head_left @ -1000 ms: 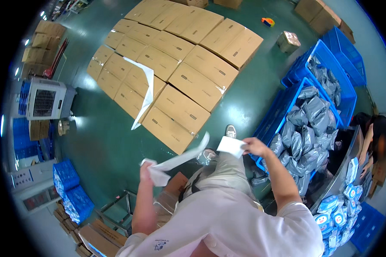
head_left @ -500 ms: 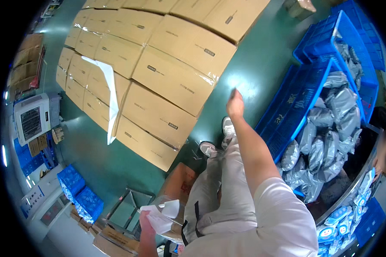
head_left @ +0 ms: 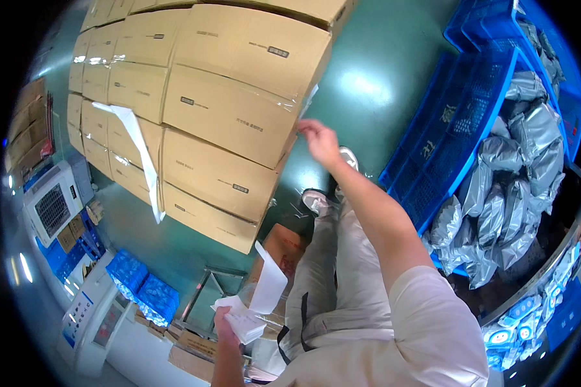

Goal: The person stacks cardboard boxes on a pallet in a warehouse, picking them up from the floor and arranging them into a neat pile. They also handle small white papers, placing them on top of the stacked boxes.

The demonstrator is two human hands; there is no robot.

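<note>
Left hand (head_left: 224, 326): grip closed round a stack of white sheets (head_left: 245, 324), beside the person's leg; a white flap (head_left: 269, 284) stands up from it. Right hand (head_left: 321, 142): fingers bent, at the right edge of the carton block (head_left: 226, 122), just below a pale sheet (head_left: 312, 98); cannot tell whether its grip holds anything. Folded white strip (head_left: 142, 145) lies across the block's left part, lower end past the near edge.
</note>
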